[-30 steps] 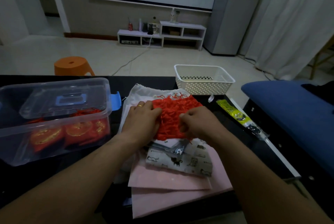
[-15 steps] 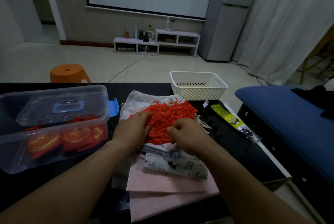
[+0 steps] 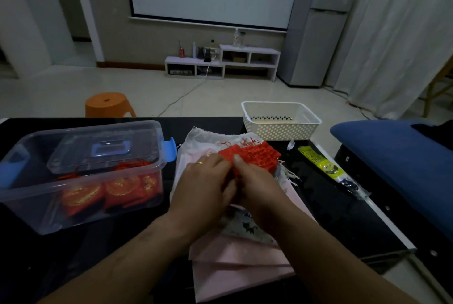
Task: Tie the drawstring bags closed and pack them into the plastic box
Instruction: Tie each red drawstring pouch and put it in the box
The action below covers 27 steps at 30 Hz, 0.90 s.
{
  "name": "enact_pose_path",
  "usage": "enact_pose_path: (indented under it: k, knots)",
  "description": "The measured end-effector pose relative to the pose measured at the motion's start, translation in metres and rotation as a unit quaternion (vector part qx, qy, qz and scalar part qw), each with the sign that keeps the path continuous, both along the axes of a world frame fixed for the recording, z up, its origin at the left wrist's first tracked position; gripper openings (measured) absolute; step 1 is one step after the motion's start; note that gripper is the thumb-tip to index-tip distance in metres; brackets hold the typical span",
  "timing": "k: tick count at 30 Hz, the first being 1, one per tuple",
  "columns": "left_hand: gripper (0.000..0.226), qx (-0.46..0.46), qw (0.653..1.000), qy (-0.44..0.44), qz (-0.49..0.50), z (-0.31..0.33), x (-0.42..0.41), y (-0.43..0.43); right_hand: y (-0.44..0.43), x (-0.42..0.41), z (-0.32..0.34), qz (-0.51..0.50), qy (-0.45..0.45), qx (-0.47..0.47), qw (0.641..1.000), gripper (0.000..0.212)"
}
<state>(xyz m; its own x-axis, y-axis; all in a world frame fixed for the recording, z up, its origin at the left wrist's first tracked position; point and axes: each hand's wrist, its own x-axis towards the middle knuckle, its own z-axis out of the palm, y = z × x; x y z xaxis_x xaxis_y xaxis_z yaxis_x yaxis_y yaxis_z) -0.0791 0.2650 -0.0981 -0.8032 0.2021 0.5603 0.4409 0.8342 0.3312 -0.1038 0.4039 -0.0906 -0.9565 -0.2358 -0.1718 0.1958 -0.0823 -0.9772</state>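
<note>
- Since several red bags with gold print (image 3: 117,188) already lie inside the plastic box (image 3: 29,205) at the left of the frame, I judge the task partly done, probably short of halfway.
- Both hands meet at the centre of the frame. The left hand (image 3: 203,181) and the right hand (image 3: 259,188) curl their fingers on the near edge of a red mesh bag (image 3: 255,154) and pinch it, with the right thumb on top.
- Its strings fan out loose at the far edge, so it does not look tied yet. I cannot tell whether it is one bag or a few stacked.
- That bag rests on a pile of cloth bags on the table (image 3: 343,205): a white bag (image 3: 206,139) behind, then a cat-print bag (image 3: 247,226) and pink bags (image 3: 235,262) toward the lower edge. These lie flat and look untied, so most of the work seems left.
- A clear lid (image 3: 105,154) with a blue handle sits tilted in the mouth of the box, over the red bags. It would likely need shifting before more go in.
- Up and to the right of the pile stands a white basket (image 3: 282,129); I cannot tell what it holds.
</note>
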Motion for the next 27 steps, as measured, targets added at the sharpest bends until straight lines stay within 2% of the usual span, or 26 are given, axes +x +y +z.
enact_pose_path:
  k: [2, 5, 7, 9, 11, 13, 14, 17, 20, 23, 25, 27]
  knots:
    - [0.014, 0.042, 0.998, -0.036, -0.023, -0.004, 0.009, -0.005, 0.006, 0.002, -0.005, -0.023, 0.001, 0.033, 0.999, 0.03]
    - [0.019, 0.161, 0.984, -0.073, 0.021, -0.005, 0.013, -0.019, 0.014, 0.003, -0.006, 0.008, -0.013, 0.047, 0.999, 0.019]
    - [0.044, 0.224, 0.961, -0.159, 0.025, 0.002, 0.013, -0.028, 0.019, 0.005, -0.002, 0.058, -0.021, 0.024, 0.998, 0.018]
    - [0.059, 0.294, 0.915, -0.274, -0.029, 0.008, 0.013, -0.033, 0.02, 0.011, 0.002, 0.107, -0.029, 0.008, 0.994, 0.022]
    - [0.052, 0.356, 0.865, -0.347, -0.075, 0.01, 0.011, -0.034, 0.021, 0.014, 0.004, 0.138, -0.039, -0.001, 0.99, 0.027]
    - [0.026, 0.395, 0.838, -0.366, -0.085, 0.007, 0.008, -0.032, 0.022, 0.014, 0.003, 0.155, -0.039, 0.004, 0.987, 0.029]
    - [0.017, 0.4, 0.839, -0.359, -0.084, 0.004, 0.007, -0.031, 0.023, 0.013, 0.002, 0.159, -0.032, 0.007, 0.987, 0.03]
    - [0.018, 0.356, 0.869, -0.334, -0.079, -0.005, 0.001, -0.031, 0.026, 0.01, -0.002, 0.139, 0.009, 0.026, 0.99, 0.028]
    - [0.017, 0.309, 0.897, -0.303, -0.085, -0.012, -0.003, -0.032, 0.029, 0.004, -0.007, 0.084, 0.094, 0.11, 0.986, 0.023]
    - [0.016, 0.251, 0.922, -0.281, -0.093, -0.015, -0.005, -0.034, 0.033, 0.001, -0.01, 0.072, 0.194, 0.254, 0.945, 0.026]
    - [0.016, 0.22, 0.932, -0.27, -0.098, -0.015, -0.004, -0.034, 0.036, 0.002, -0.01, 0.069, 0.254, 0.338, 0.903, 0.019]
    - [0.014, 0.182, 0.947, -0.248, -0.093, -0.015, -0.003, -0.034, 0.036, 0.004, -0.006, 0.075, 0.297, 0.371, 0.877, 0.007]
